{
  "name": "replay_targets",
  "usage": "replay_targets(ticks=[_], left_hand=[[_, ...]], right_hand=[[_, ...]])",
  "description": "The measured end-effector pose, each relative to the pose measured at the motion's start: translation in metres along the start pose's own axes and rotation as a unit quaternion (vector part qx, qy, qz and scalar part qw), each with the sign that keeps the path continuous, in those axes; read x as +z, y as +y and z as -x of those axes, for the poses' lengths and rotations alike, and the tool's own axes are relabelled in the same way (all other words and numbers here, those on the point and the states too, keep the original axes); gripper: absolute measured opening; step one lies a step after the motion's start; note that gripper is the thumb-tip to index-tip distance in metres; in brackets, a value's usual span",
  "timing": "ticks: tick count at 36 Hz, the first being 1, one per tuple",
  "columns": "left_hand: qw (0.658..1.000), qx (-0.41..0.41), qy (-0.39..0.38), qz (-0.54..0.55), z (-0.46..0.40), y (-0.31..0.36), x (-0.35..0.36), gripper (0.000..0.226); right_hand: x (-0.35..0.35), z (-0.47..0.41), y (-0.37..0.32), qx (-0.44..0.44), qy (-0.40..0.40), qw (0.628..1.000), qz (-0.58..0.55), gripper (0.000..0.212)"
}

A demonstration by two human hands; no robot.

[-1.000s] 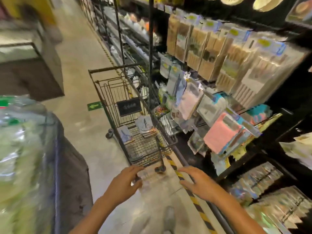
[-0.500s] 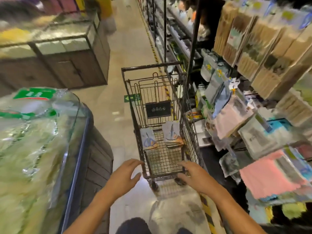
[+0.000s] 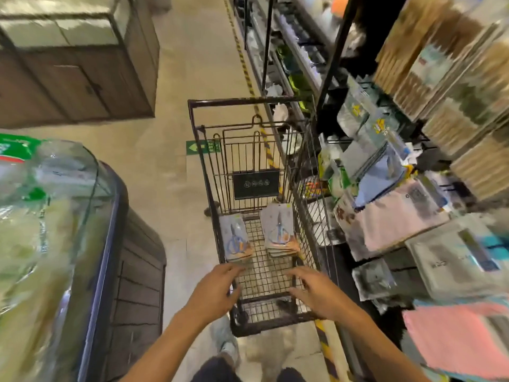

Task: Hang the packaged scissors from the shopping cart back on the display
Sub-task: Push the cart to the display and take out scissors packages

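**Both hands over cart's near end, nothing held**

Near: left hand (image 3: 213,292) and right hand (image 3: 314,292) are stretched forward over the near end of the shopping cart (image 3: 249,102). Fingers on both are spread and loosely extended, grip wide, no package in either. Left fingertips are just short of the left stack; can't tell if they touch it. The right hand sits over bare wire floor, apart from the right stack.

Mid: the packaged scissors lie flat on the cart's wire floor in two stacks. Left stack (image 3: 235,238) is against the left wall, right stack (image 3: 281,230) against the right wall, with a strip of bare mesh between. Long axis of the cards runs near to far along the cart. Scissor blades point far, blue handles toward the near end.

Far: a dark placard (image 3: 256,183) hangs on the cart's far wall. To the right, the display (image 3: 407,205) of hanging packaged goods stands just beside the cart. To the left is a glass-fronted case (image 3: 55,216).
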State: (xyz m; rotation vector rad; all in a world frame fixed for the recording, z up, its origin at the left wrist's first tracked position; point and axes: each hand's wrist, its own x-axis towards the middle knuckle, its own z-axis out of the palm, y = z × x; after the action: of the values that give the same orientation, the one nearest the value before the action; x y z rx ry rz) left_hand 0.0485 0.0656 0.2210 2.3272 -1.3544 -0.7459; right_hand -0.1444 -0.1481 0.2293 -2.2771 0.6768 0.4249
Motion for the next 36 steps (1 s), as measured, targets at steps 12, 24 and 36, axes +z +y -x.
replay_targets(ticks=[12,24,36], left_hand=[[0.996,0.005,-0.079,0.028,-0.085,-0.043,-0.011,0.054],[0.984,-0.082,-0.149,0.051,-0.161,-0.058,0.035,0.059],[0.958,-0.177,-0.219,0.059,-0.248,-0.107,0.132,0.056]], right_hand=[[-0.009,-0.055,0.002,0.096,-0.021,0.995,-0.018,0.050],[-0.011,-0.140,0.057,0.137,-0.112,0.983,-0.038,0.039],[0.040,-0.257,0.153,0.127,-0.037,0.986,-0.102,0.038]])
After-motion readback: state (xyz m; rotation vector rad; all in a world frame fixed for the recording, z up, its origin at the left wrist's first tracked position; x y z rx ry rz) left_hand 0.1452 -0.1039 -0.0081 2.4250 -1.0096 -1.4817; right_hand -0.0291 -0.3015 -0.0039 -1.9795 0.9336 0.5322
